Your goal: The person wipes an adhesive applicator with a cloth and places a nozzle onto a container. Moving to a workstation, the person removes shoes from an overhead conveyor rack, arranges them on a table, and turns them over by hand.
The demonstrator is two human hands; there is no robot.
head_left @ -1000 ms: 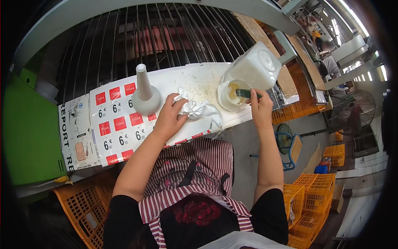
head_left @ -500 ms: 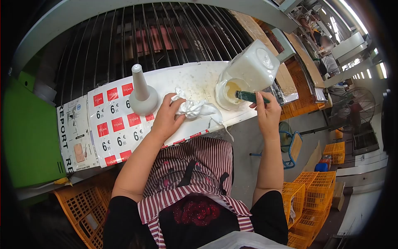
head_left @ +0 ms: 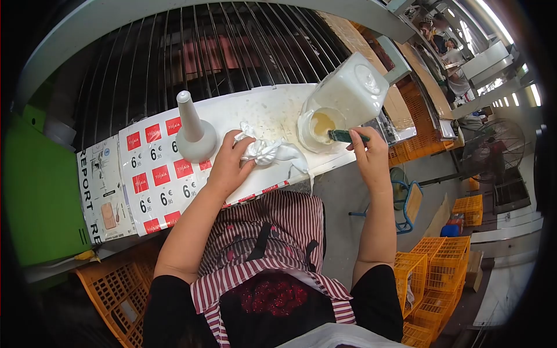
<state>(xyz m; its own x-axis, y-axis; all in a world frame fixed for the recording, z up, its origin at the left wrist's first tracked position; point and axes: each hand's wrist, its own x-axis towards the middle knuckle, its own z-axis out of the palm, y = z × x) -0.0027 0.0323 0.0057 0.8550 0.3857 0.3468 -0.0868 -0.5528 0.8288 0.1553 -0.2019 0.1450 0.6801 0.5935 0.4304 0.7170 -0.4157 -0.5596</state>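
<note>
Tool handle (head_left: 339, 136) at 2 o'clock is dark green, the stuff in the tub (head_left: 340, 119) is pale yellow, the rag (head_left: 289, 155) plain white. Price sheet (head_left: 148, 168) toward 9 is white with red squares and black digits (loud, honestly). Bright green panel (head_left: 40, 191) farther out, orange crates (head_left: 432, 246) at 4, maroon-and-white striped apron (head_left: 284, 223) at 6.

From the head, one wide view looks forward and steeply down past the near maroon-and-white striped cloth apron (head_left: 246, 225), close over the flat white worktop (head_left: 272, 113), to far dark metal bars (head_left: 191, 61).
</note>
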